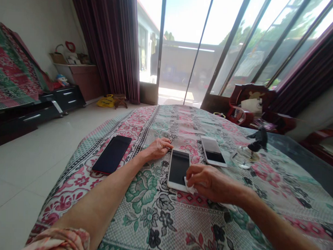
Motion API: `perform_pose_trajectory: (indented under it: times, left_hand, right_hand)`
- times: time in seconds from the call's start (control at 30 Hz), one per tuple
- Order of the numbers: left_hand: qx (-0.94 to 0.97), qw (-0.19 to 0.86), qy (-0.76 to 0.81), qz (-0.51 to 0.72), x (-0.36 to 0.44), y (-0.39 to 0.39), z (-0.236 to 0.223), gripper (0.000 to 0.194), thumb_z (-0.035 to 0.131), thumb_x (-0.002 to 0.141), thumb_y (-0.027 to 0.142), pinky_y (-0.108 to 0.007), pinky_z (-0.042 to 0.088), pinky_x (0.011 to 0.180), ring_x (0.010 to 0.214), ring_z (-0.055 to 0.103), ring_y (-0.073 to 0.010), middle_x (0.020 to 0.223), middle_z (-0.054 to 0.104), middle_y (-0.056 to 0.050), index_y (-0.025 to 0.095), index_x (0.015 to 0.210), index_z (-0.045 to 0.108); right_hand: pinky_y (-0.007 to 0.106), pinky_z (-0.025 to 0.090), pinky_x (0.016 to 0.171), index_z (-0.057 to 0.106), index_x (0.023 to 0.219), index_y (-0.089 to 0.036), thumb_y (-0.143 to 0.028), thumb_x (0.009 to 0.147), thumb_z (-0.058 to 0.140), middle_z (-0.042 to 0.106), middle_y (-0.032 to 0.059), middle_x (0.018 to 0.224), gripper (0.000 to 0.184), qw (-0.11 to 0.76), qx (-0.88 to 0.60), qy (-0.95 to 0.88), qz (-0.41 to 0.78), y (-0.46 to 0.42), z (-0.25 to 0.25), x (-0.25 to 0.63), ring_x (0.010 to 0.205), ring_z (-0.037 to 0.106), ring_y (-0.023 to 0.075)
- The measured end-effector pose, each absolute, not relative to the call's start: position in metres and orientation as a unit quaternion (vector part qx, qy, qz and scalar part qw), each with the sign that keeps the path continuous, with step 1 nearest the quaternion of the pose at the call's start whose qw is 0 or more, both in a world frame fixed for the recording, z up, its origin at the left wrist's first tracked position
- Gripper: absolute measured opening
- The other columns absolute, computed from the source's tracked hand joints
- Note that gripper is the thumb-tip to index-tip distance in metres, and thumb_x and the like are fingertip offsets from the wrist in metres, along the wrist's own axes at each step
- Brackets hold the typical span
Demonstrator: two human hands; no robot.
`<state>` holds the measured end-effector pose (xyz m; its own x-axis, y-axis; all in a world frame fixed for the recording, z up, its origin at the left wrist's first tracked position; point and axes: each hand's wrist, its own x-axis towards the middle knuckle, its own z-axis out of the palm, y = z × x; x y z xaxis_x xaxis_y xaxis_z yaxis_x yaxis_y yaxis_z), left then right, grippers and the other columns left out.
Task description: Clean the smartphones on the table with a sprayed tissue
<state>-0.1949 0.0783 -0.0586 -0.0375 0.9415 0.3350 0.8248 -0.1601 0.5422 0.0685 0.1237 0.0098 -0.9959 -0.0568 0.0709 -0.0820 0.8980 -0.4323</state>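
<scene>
A white-framed smartphone (178, 164) with a dark screen lies face up on the patterned tablecloth (142, 191). At its upper left corner my left hand (160, 148) has its fingers bent together, the tips against the edge. My right hand (208, 182) is closed around a crumpled white tissue (191, 185), pressed on the lower right of that phone's screen. Most of the tissue is hidden under the fingers. Another white smartphone (213, 152) rests to the right, beyond my right hand. Left of my left forearm lies a larger dark smartphone or small tablet (112, 154) with a red lower edge.
A clear spray bottle (246, 157) with a black trigger head stands on the table at the right. Past the table are a dark red wooden chair (249, 102), glass doors (185, 67) and purple curtains (109, 46). A black low cabinet (66, 97) stands at the left.
</scene>
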Motion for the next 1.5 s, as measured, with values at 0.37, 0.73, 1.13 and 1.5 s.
perform_pose_trajectory:
  times: [0.37,0.73,1.13,1.5]
  left_hand:
    - [0.679,0.107,0.645,0.333,-0.193,0.076,-0.057,0.023,0.058,0.079,0.016,-0.031,0.045,0.099,0.108,0.060,-0.0194,0.114,0.065,-0.008,0.019,0.095,0.075]
    - [0.682,0.098,0.637,0.345,-0.192,0.076,-0.059,0.021,0.060,0.080,0.024,-0.030,0.045,0.098,0.108,0.059,-0.0198,0.111,0.066,-0.007,0.018,0.094,0.075]
    - [0.682,0.097,0.636,0.347,-0.191,0.075,-0.057,0.020,0.061,0.079,0.023,-0.031,0.046,0.097,0.106,0.060,-0.0205,0.111,0.065,-0.009,0.018,0.093,0.075]
    - [0.690,0.092,0.634,0.337,-0.191,0.074,-0.057,0.020,0.061,0.080,0.023,-0.030,0.046,0.098,0.106,0.060,-0.0198,0.110,0.066,-0.006,0.020,0.094,0.075]
  right_hand:
    - [0.024,0.047,0.074,0.071,0.083,-0.020,0.001,0.073,0.050,0.064,0.0012,0.091,0.031,0.033,0.028,-0.973,0.226,0.126,0.010,0.068,0.079,0.059,0.0106]
    - [0.025,0.047,0.074,0.070,0.084,-0.018,-0.007,0.083,0.048,0.065,0.0040,0.090,0.025,0.088,0.011,-0.981,0.173,0.126,0.005,0.057,0.078,0.060,0.0117]
    - [0.033,0.048,0.081,0.069,0.095,-0.019,-0.010,0.089,0.050,0.067,0.0073,0.101,0.022,0.188,-0.117,-0.975,-0.007,0.160,-0.025,0.032,0.088,0.058,0.0192]
    - [0.031,0.047,0.077,0.064,0.080,-0.017,-0.008,0.086,0.044,0.063,0.0060,0.088,0.023,0.146,-0.031,-0.987,0.063,0.109,-0.010,0.053,0.080,0.054,0.0166]
